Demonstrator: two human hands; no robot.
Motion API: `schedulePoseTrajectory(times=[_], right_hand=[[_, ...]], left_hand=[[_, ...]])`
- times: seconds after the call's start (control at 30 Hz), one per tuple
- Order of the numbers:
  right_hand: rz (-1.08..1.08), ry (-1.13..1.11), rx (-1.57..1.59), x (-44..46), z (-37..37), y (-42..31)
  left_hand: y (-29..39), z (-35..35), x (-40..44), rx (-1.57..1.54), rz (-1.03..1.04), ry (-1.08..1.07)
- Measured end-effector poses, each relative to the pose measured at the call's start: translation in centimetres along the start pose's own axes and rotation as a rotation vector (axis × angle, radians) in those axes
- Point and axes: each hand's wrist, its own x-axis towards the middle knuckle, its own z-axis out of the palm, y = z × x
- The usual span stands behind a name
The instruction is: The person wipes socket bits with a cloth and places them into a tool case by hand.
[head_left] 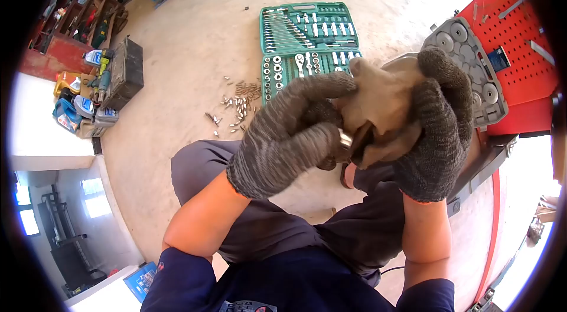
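In the head view, a person in dark trousers crouches over a pale concrete floor (189, 64), a gloved left hand (283, 138) curled with the thumb bent inward on a small shiny metal cylinder (345, 138). The gloved right hand (438, 135), fingers bent well over, grips a crumpled tan cloth (381, 96) held up between the two gloves; the cylinder shows at the left thumb tip, against the cloth's near left edge. Any part of it inside the folds is hidden. On the far side of the hands lies an open green plastic tool case (319, 51), lined with wrenches and sockets; to its left, loose metal bits and sockets (241, 105) are scattered on the concrete. At right, a grey moulded case of round metal discs (471, 63) leans by a red perforated panel (514, 28). The likeliest mishap is a drop: smooth metal under thick knit fingertips could slide out if the thumb's pressure eases, and might roll among the scattered pieces. A loose fold, tugged by the right hand, could also catch the cylinder and pull it free.
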Motion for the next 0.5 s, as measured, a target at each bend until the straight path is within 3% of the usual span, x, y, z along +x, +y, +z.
schedulePoseTrajectory(times=[0.07, 0.2, 0.23, 0.3, 0.33, 0.43, 0.5], right_hand=[[-0.018, -0.023, 0.057, 0.9, 1.2, -0.1], [-0.041, -0.072, 0.16, 1.9, 2.3, -0.4], [-0.128, 0.046, -0.254, 1.8, 2.0, -0.7], [-0.217, 0.164, -0.661, 2.1, 2.3, -1.1], [-0.084, 0.231, -0.636, 2.4, 3.0, -1.4], [0.02, 0.256, -0.725, 2.8, 3.0, -1.3], [-0.326, -0.046, -1.151, 3.3, 2.9, -2.0]], left_hand=[[-0.8, 0.7, 0.0, 0.28, 0.164, 0.04], [-0.8, 0.0, 0.0, 0.186, 0.175, 0.043], [-0.4, -0.1, 0.0, 0.149, 0.13, 0.083], [0.1, -0.2, 0.1, 0.118, 0.087, 0.124], [0.2, -0.2, 0.1, 0.132, 0.113, 0.147], [0.1, -0.5, -0.2, 0.224, 0.204, 0.123], [-0.2, -0.6, 0.0, 0.299, 0.271, 0.074]])
